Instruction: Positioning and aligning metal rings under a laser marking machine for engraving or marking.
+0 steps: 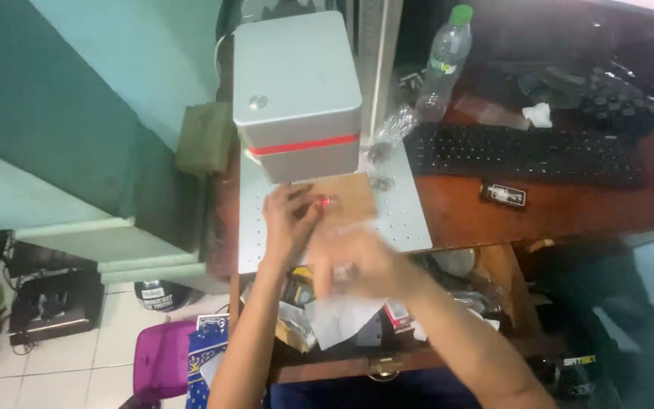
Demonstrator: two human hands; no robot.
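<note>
Wooden board [346,198] — perforated metal plate [406,216]

Wooden board [346,198] on perforated plate [406,220] under box-shaped machine head [297,91], keyboard [520,151] to its right, bottle [445,64] behind keyboard

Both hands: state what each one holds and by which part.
Left hand rests fingers on the brown wooden board, near its left edge. Right hand is motion-blurred; whether it holds anything cannot be told.
</note>
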